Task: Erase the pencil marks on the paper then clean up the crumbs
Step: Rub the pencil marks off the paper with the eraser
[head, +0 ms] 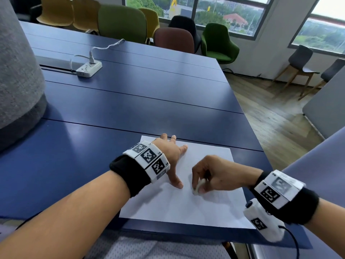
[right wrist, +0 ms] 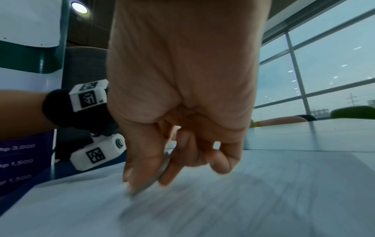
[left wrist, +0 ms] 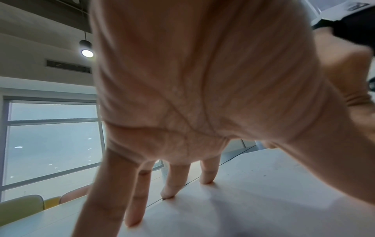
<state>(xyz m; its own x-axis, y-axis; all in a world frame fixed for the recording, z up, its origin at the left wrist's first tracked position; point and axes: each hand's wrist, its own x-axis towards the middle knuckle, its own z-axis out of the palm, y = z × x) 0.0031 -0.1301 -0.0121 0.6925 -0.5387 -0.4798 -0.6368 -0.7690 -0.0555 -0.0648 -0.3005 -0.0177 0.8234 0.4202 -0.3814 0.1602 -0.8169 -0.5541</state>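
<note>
A white sheet of paper [head: 201, 206] lies at the near edge of the blue table [head: 130, 101]. My left hand [head: 172, 157] presses on its upper left part with fingers [left wrist: 168, 184] spread and straight, thumb down toward me. My right hand [head: 207, 174] pinches a small white eraser [head: 198, 186] between thumb and fingers, its tip touching the paper near the middle. In the right wrist view the eraser [right wrist: 154, 176] shows as a thin pale edge between the fingertips, above faint blurred grey marks [right wrist: 202, 205] on the paper [right wrist: 263, 192]. A few dark specks lie on the paper [left wrist: 274, 179].
A white power strip [head: 89, 69] with a cable sits far left on the table. A grey rounded object [head: 16, 75] stands at the left edge. Chairs [head: 218, 43] line the far side; wooden floor lies to the right.
</note>
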